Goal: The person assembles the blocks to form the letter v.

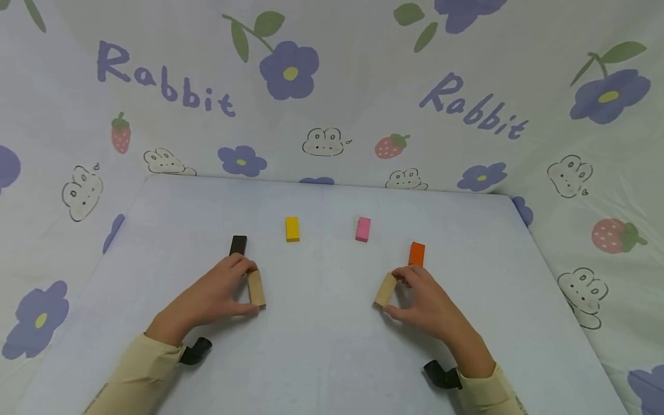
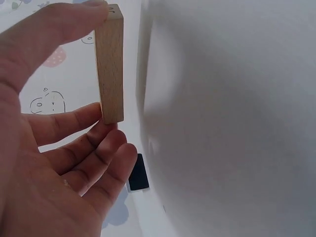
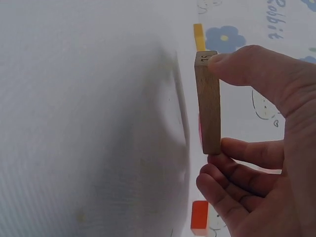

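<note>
My left hand (image 1: 220, 291) pinches a plain wooden block (image 1: 256, 289) by its two ends, thumb at the near end and fingers at the far end. On the right, my other hand (image 1: 427, 300) grips a second plain wooden block (image 1: 385, 290) the same way. Dark marks show on the thumb end of each wooden block in the wrist views. Just beyond the left fingers lies a black block (image 1: 238, 244), partly covered by that hand. An orange block (image 1: 417, 253) is just past the right fingers, its near end hidden.
Farther back on the white table (image 1: 321, 357) are a yellow block (image 1: 293, 229) and a pink block (image 1: 363, 229), set apart. A patterned cloth (image 1: 353, 86) rises behind the table's far edge. Black wrist-camera mounts (image 1: 196, 351) stick out beneath the sleeves.
</note>
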The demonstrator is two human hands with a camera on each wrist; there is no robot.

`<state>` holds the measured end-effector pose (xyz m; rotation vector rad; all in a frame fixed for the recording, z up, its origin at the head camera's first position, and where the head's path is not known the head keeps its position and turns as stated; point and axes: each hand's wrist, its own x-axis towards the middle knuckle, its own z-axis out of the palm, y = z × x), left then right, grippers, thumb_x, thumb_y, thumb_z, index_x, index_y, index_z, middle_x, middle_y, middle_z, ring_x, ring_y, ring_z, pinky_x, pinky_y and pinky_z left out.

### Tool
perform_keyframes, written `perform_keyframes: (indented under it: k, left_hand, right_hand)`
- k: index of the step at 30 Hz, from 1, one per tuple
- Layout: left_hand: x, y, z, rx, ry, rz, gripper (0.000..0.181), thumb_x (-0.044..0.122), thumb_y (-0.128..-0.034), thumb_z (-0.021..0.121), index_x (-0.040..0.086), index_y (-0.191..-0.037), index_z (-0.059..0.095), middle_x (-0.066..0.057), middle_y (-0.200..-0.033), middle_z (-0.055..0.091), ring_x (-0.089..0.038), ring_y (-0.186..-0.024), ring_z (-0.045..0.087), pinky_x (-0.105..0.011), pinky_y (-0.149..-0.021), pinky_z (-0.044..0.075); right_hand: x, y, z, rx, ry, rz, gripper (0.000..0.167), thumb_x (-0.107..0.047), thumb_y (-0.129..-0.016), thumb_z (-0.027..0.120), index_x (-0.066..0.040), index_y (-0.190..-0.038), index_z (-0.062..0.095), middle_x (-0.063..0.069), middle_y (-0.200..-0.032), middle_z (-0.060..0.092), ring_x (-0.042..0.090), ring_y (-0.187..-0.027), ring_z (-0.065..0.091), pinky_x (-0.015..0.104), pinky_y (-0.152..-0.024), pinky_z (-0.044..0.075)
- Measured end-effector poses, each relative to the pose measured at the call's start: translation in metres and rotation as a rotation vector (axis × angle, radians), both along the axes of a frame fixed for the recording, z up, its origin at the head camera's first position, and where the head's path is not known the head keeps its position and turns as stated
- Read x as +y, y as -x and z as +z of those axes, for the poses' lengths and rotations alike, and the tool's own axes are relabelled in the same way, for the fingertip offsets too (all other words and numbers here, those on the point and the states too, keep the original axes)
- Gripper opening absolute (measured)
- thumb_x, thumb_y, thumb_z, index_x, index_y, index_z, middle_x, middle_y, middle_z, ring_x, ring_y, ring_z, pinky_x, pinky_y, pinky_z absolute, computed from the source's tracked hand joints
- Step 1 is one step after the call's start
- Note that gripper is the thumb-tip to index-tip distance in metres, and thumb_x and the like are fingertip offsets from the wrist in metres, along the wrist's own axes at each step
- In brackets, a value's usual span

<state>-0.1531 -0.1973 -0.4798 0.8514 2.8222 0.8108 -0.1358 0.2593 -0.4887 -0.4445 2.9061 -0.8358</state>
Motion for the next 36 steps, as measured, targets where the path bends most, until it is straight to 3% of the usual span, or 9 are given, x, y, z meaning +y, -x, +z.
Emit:
perform_keyframes:
  k: [26, 36]
  left_hand:
    - [0.034, 0.007, -0.003, -0.012, 0.007, -0.024, 0.070, 0.033, -0.0815, 0.098, 0.002, -0.134, 0.063, -0.010, -0.131, 0.058, -0.025, -0.118, 0.059, -0.045, -0.102, 0.054]
    - [0.047, 0.009, -0.004, 0.002, 0.022, -0.038, 0.069, 0.033, -0.0814, 0.097, 0.001, -0.132, 0.063, -0.010, -0.129, 0.059, -0.026, -0.117, 0.059, -0.045, -0.102, 0.053]
  right_hand:
    - [-0.027, 0.002, -0.001, 0.082, -0.008, 0.096, 0.067, -0.029, -0.083, 0.095, -0.002, -0.136, 0.064, 0.009, -0.131, 0.062, 0.023, -0.111, 0.059, 0.045, -0.094, 0.058]
    - [-0.038, 0.005, -0.001, 0.098, -0.023, 0.127, 0.067, -0.031, -0.084, 0.095, -0.002, -0.136, 0.064, 0.010, -0.132, 0.062, 0.024, -0.115, 0.059, 0.044, -0.099, 0.057]
